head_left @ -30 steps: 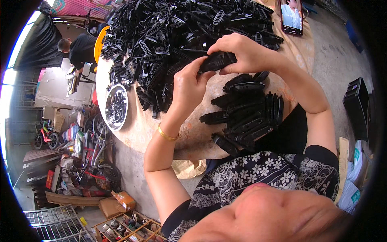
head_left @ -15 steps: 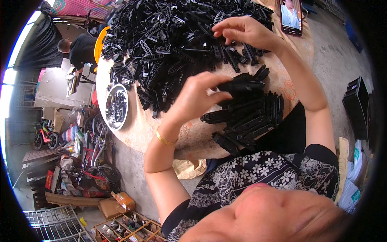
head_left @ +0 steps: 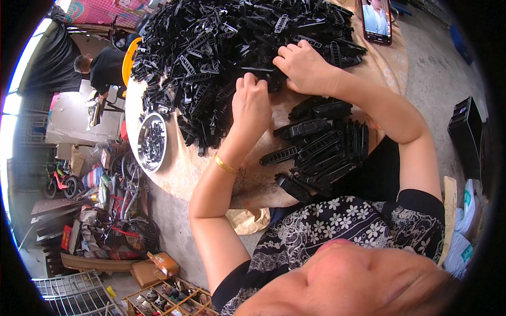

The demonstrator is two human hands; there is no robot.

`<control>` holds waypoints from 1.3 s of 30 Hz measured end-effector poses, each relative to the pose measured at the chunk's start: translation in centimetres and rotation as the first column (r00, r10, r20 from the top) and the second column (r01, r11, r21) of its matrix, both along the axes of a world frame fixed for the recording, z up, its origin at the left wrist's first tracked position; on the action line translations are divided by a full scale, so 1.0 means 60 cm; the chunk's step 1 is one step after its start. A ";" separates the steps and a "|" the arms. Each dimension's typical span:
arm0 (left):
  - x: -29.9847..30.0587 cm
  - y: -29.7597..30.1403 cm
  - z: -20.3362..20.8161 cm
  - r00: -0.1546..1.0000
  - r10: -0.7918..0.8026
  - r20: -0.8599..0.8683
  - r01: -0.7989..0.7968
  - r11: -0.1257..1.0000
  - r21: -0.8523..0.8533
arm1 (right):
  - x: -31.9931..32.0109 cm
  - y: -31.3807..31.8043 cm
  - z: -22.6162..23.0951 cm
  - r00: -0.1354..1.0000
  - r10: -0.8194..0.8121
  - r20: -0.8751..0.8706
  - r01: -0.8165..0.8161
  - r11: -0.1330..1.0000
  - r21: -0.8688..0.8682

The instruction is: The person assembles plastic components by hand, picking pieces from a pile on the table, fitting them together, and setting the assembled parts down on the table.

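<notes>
L hand (head_left: 252,101) & R hand (head_left: 304,68) at blk pts pile (head_left: 203,58).

you've got a decent open lane over the bare tablecloth (head_left: 187,168) between the dish (head_left: 153,170) and your left forearm (head_left: 212,181), but the big heap of black parts (head_left: 205,58) walls off the far side. near right, the smaller black batch (head_left: 327,152) is in the way, and your right forearm (head_left: 377,100) bars the route from there to the phone (head_left: 376,23).

No legible text — labels and numbers included.
</notes>
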State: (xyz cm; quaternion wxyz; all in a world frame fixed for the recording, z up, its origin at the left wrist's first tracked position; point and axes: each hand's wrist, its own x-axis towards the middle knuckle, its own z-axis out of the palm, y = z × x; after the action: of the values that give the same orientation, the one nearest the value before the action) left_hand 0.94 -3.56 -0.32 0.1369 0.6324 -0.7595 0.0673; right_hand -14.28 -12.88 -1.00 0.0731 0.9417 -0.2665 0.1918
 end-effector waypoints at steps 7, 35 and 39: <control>0.030 0.000 0.010 0.487 0.166 -0.858 0.078 0.970 0.232 | 0.002 -0.006 -0.002 0.995 -0.092 0.042 0.092 0.996 0.010; 0.004 0.014 0.020 0.240 -0.002 -0.971 0.007 1.000 0.000 | -0.009 0.030 0.031 0.670 -0.368 0.644 -0.690 0.009 0.723; -0.012 0.025 0.030 0.130 -0.033 -0.991 -0.003 0.999 -0.034 | -0.004 0.037 0.024 0.653 -0.264 0.710 -0.604 0.383 0.698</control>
State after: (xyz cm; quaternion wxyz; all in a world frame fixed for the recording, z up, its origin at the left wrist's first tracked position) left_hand 0.24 -2.04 1.46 0.6130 0.5103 -0.4859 -0.3573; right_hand -14.52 -10.66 0.45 -0.5869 0.6807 -0.2178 0.3804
